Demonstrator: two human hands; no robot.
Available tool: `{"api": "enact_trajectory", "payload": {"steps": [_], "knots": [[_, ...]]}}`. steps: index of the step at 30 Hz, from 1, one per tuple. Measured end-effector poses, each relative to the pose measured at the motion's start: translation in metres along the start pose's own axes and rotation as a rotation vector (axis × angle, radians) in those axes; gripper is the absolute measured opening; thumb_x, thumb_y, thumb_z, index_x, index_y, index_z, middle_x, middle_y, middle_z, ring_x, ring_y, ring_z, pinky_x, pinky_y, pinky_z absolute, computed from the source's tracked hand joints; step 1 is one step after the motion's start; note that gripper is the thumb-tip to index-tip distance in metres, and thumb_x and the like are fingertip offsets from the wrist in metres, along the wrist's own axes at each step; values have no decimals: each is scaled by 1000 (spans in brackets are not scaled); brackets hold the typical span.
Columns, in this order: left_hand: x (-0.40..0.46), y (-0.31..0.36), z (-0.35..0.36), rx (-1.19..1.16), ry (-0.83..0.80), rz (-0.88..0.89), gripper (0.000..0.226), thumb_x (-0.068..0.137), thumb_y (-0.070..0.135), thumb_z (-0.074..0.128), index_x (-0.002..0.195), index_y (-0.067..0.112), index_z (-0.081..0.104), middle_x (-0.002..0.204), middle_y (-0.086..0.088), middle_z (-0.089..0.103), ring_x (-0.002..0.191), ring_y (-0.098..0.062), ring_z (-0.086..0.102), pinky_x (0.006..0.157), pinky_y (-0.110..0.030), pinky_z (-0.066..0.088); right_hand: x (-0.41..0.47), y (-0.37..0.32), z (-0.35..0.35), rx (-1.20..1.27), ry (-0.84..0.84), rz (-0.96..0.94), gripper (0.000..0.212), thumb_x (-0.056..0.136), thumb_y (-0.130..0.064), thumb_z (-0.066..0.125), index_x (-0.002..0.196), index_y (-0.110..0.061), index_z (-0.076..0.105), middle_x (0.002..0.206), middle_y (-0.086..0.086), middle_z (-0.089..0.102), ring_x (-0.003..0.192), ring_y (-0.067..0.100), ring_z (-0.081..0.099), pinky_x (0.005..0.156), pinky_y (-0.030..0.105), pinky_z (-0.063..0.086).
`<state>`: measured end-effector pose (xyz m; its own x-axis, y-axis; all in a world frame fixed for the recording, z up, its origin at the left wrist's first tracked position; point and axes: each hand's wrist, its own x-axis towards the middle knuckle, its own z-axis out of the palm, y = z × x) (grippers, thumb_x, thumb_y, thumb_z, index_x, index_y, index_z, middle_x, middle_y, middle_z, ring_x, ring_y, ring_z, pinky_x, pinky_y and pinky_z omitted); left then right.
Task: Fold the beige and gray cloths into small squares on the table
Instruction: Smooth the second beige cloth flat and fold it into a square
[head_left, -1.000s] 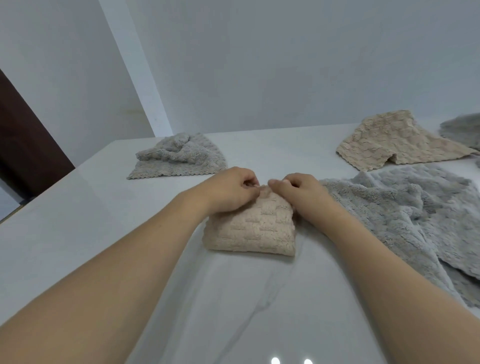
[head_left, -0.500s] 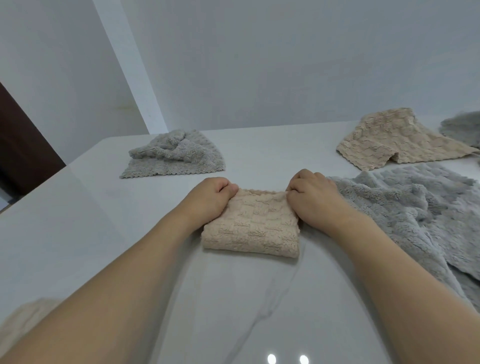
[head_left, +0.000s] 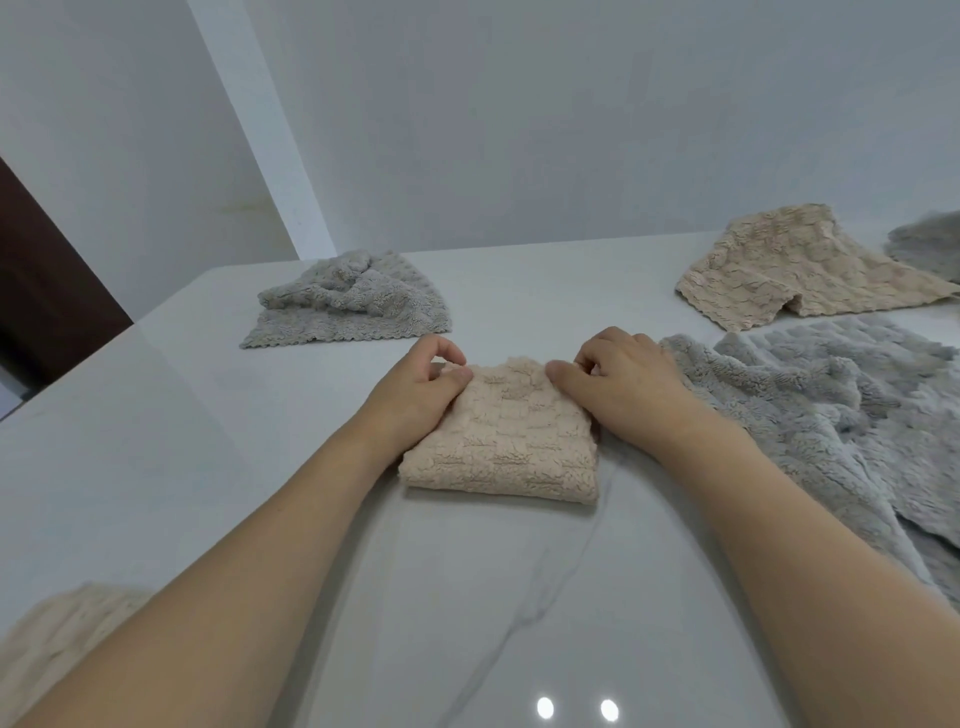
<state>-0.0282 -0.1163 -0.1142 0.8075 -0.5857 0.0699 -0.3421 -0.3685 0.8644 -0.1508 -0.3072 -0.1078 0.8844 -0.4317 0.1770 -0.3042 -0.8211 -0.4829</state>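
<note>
A beige cloth lies folded into a small thick square at the middle of the white table. My left hand pinches its far left corner with curled fingers. At the far right corner, my right hand grips the cloth's edge with curled fingers and thumb. A large gray cloth lies spread and rumpled just right of the square, under my right forearm.
A crumpled gray cloth sits at the far left. An unfolded beige cloth and another gray cloth lie at the far right. A beige cloth shows at the near left edge. A wall stands behind.
My hands have slid apart from the middle of the far edge to the two far corners of the beige square. The square now lies flatter.
</note>
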Motion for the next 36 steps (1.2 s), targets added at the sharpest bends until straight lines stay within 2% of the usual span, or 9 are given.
{"api": "enact_trajectory", "payload": {"steps": [4,11,16,18,20,27,29,33,36], "knots": [[1,1,0,-3,28,62,7,95,17,59,88,18,59,57,14,53,45,-1,39,51,-22,32,1,4,0,95,33,-35,22,88,-37,55,73,-21,59,99,-5,55,99,23,49,92,39,39],[4,-1,3,24,59,34,12,94,19,59,83,21,58,55,12,55,44,-5,42,53,-27,33,0,5,-3,84,24,-17,32,88,-36,55,70,-10,59,95,0,56,94,25,53,87,40,43],[1,0,0,-184,103,86,9,92,9,63,89,18,62,80,-3,62,70,-13,51,66,-28,42,0,1,-8,129,-22,-1,49,88,-48,52,66,-5,59,72,7,61,77,26,57,74,38,48],[-1,2,-1,-271,110,59,7,91,9,65,91,16,64,81,-4,63,66,-12,51,58,-23,43,1,1,-9,119,5,-3,41,87,-42,56,65,-7,56,73,2,58,77,25,55,72,36,46],[-1,3,0,-298,89,11,6,90,9,66,92,14,65,79,-2,64,59,-9,51,49,-19,41,2,1,-12,80,16,18,34,88,-39,57,73,-9,60,83,3,60,84,26,56,77,36,47],[5,4,7,-122,77,-15,4,88,14,70,89,12,66,77,-1,64,59,-8,51,54,-17,42,6,1,-13,-22,-79,69,5,86,-25,56,90,-22,57,95,-4,60,96,20,56,81,34,45],[6,6,8,-82,93,-29,8,86,17,72,89,12,67,77,-3,65,63,-11,53,58,-21,43,5,-5,-12,-10,-79,42,21,83,-19,51,103,-24,57,100,-5,62,100,20,55,83,34,46],[10,7,8,-24,114,-65,9,82,23,76,83,19,68,79,-4,70,66,-13,59,70,-32,49,5,-23,1,-140,27,-52,32,92,-46,47,104,-22,63,103,-1,62,101,24,56,81,34,44],[8,10,7,-76,101,-91,9,83,18,75,84,16,67,78,-5,68,63,-13,58,64,-27,48,4,-26,11,-226,41,-87,43,94,-55,41,102,-17,60,103,4,61,100,27,55,80,37,43]]}}
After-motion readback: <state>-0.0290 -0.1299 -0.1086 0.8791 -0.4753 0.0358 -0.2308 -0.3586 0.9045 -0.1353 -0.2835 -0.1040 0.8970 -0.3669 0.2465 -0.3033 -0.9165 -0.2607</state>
